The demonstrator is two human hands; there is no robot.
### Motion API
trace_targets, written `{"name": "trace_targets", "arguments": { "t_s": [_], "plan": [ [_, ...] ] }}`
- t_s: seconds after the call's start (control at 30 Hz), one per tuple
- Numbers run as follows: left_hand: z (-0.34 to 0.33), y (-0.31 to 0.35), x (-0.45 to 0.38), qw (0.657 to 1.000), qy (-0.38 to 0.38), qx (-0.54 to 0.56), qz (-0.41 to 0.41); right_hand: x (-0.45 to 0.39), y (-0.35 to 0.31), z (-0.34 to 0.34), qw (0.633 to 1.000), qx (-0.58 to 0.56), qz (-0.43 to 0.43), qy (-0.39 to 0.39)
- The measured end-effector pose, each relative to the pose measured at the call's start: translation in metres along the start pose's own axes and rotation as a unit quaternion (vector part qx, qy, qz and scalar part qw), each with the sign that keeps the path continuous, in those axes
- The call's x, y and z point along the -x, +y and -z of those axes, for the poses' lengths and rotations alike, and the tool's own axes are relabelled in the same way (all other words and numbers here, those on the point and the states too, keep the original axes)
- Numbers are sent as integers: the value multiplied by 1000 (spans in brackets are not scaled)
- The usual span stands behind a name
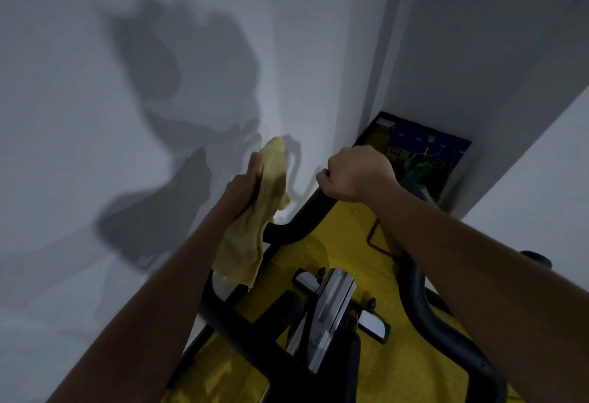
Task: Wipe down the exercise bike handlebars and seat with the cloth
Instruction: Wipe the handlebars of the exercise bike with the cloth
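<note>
A yellow cloth [255,221] hangs from my left hand [247,184], which holds it raised just left of the bike's black handlebars [299,224]. The cloth's lower end drapes over the left bar. My right hand [357,176] is closed around the far tip of the handlebar loop. The right bar [414,288] runs back under my right forearm. A silver stem [331,307] with two grey pads sits at the handlebar centre. The seat is out of view.
A white wall [127,83] stands close on the left, another on the right, forming a narrow corner. A yellow mat [347,243] lies under the bike. A dark box with blue and green items [424,154] sits in the far corner.
</note>
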State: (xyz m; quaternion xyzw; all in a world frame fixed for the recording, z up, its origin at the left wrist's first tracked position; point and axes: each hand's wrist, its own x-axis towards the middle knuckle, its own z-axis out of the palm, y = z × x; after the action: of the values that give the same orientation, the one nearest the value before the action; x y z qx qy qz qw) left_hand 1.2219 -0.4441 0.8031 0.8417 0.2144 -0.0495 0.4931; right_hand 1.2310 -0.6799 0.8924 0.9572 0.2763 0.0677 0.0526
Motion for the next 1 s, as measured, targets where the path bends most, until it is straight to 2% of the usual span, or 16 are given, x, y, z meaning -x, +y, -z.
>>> {"name": "trace_targets", "arguments": {
  "t_s": [0.1, 0.2, 0.27, 0.3, 0.37, 0.47, 0.5, 0.57, 0.77, 0.87, 1.0],
  "plan": [
    [5, -10, 12, 1000, -15, 7, 7, 0, 1, 1, 1000, 2, 2, -1],
    [19, -39, 21, 996, -62, -61, 33, 0, 1, 0, 1000, -2, 3, -1],
    [30, -60, 28, 990, -68, -104, 64, 0, 1, 0, 1000, -6, 4, -1],
    [34, -70, 36, 988, -52, -127, 74, -1, 1, 0, 1000, -7, 3, -1],
    [38, -88, 55, 991, 14, -129, 32, -1, 1, 0, 1000, -6, -1, -3],
    [39, -112, 87, 992, 41, -115, -16, 0, 0, -1, 1000, -2, -5, 0],
    [40, -116, 93, 985, 68, -160, -21, 0, 0, -1, 1000, -1, -6, 1],
    [37, -117, 95, 986, 42, -161, 12, 0, 0, -2, 1000, 1, -9, 2],
    [23, -73, 68, 973, 70, -216, -52, -1, 0, -4, 1000, -9, -13, 8],
    [7, -44, 48, 986, 39, -155, -43, -1, 0, -6, 1000, -10, -14, 17],
    [-6, -14, 26, 999, 20, 2, -49, -1, 1, -7, 1000, -2, -13, 22]
  ]
}}
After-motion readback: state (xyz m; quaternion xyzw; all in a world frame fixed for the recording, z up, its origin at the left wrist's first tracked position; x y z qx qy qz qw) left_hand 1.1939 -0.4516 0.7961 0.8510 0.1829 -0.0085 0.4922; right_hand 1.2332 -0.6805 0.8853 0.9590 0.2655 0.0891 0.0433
